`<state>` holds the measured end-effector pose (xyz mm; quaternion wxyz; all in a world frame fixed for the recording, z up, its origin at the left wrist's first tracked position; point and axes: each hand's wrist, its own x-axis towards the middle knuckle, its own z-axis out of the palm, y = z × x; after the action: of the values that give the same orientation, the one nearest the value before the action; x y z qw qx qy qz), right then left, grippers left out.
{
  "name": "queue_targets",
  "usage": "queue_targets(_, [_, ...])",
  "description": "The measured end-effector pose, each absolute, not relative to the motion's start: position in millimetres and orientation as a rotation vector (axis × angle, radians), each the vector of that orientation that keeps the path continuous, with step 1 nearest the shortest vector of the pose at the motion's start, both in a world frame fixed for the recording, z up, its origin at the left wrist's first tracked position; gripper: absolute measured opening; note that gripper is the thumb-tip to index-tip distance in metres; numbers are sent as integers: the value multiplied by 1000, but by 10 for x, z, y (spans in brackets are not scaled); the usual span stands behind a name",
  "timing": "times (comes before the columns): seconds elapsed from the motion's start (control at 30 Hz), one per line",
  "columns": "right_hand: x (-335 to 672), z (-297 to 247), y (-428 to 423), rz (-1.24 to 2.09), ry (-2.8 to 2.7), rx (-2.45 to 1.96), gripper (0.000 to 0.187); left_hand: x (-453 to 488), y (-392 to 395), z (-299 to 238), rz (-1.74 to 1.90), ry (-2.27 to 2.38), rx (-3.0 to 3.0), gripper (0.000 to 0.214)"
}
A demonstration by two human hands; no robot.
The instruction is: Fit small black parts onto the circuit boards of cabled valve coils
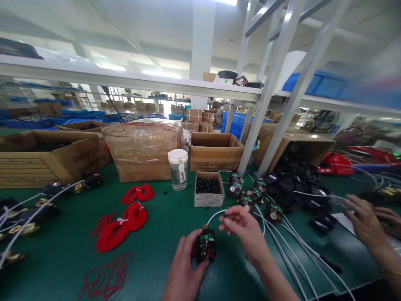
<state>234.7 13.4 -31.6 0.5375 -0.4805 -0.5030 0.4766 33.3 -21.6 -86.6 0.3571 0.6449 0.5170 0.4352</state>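
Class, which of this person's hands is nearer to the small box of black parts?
Right. The right hand is just in front and right of the small box; the left hand, gripping a circuit-board unit, is farther back.

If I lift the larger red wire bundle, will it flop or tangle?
The larger red wire bundle should sag: its wire is thin and looped. The white tie should keep its middle gathered, though loose strands at its left end may snag.
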Motion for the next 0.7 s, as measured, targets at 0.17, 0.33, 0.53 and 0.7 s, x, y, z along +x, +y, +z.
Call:
queue_targets(0.17, [2193,-563,-377,1247,-915,-1056,33,339,-208,-854,1148,1324,1668,52])
queue_targets(0.33, [2156,-549,-418,1242,-933,-1020,31,356,-215,-849,1164,1321,1685,55])
queue_targets(0.53, [2166,-550,-426,1177,-1012,-1114,31,349,-241,-831,1150,1354,1724,59])
queue_targets(0.7, [2158,-629,-464,1140,-1145,-1202,26,381,-282,-656,1118,1358,1718,52])
